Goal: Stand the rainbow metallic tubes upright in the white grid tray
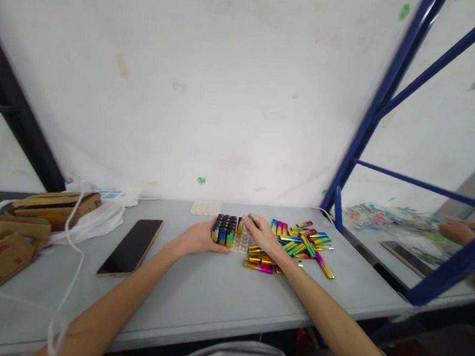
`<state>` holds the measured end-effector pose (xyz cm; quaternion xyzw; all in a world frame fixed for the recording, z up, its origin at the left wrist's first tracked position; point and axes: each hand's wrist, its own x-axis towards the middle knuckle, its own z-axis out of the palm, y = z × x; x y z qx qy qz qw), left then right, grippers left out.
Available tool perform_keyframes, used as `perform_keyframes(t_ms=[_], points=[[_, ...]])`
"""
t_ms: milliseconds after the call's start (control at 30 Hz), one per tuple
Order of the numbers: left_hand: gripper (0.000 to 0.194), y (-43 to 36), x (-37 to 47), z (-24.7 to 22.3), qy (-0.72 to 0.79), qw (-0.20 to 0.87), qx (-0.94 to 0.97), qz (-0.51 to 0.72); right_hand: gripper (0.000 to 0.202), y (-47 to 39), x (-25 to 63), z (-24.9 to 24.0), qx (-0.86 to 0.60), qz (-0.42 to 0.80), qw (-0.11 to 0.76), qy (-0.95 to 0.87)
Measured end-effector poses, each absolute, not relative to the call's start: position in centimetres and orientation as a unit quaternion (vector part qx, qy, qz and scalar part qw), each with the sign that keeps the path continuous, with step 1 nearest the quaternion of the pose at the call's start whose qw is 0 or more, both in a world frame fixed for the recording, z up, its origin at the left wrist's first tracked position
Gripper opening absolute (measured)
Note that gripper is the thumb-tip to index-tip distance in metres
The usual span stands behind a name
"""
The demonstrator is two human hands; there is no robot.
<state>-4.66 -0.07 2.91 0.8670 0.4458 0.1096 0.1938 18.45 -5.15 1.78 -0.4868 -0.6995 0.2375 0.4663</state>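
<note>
Head view: the left hand point(200, 239) lies on the grey table point(197, 294) with its fingers curled against the near left side of a white holed tray point(239, 243), steadying the block of rainbow-coloured tubes point(224, 230) that stand upright in it with their dark caps up. Whether the fingers truly clamp the block or only rest against it I cannot tell. The right hand point(263, 233) is just right of the tray, fingertips pinched narrow around a single tube with a green end point(251, 219), held at the far right corner of the standing block. Right of that hand, and partly under its wrist, a loose pile of the same tubes point(298, 244) lies flat. Beyond both hands a second empty white tray point(205, 208) sits near the wall. Well left of the left hand lie a dark phone point(131, 246), a white bag and cord point(92, 222) and some cardboard boxes point(35, 212). Far to the right, past a blue frame point(362, 138), another person's hand point(459, 231) works at another table.

The tubes look light, rigid and glossy, so probably slippery; a pinch at mid-length or near the cap looks best.
</note>
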Motion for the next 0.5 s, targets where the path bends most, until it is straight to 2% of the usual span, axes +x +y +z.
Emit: perform_keyframes(t_ms=[200, 500], points=[[0.098, -0.2, -4.8, 2.9, 0.442, 0.205, 0.865, 0.122, 0.038, -4.9, 17.6, 1.3, -0.572, 0.144, 0.485, -0.646], [0.099, 0.1, -4.9, 2.6, 0.44, 0.202, 0.867, 0.12, 0.032, -5.8, 18.3, 2.4, -0.523, 0.128, 0.463, -0.703]])
